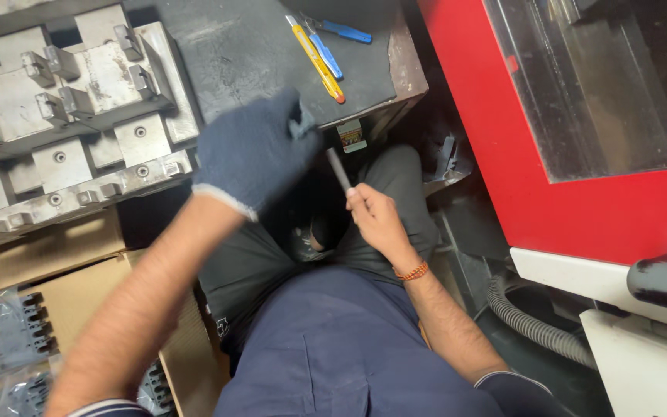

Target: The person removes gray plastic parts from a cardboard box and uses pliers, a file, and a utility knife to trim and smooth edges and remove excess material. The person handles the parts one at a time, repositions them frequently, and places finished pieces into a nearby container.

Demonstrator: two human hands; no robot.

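Note:
My left hand (255, 150) wears a dark blue knit glove and hovers by the front edge of a dark worktop (248, 54), fingers loosely curled; whether it holds anything I cannot tell. My bare right hand (374, 218), with an orange bead bracelet at the wrist, grips the lower end of a thin grey rod (339, 170) that points up toward the gloved hand. Both hands are above my lap, over dark trousers.
A yellow utility knife (316, 59) and blue-handled pliers (341, 31) lie on the worktop. Grey metal fixture blocks (71, 116) fill the left. Cardboard boxes (79, 301) sit at lower left. A red machine (573, 208) with a window and a corrugated hose (534, 328) stands on the right.

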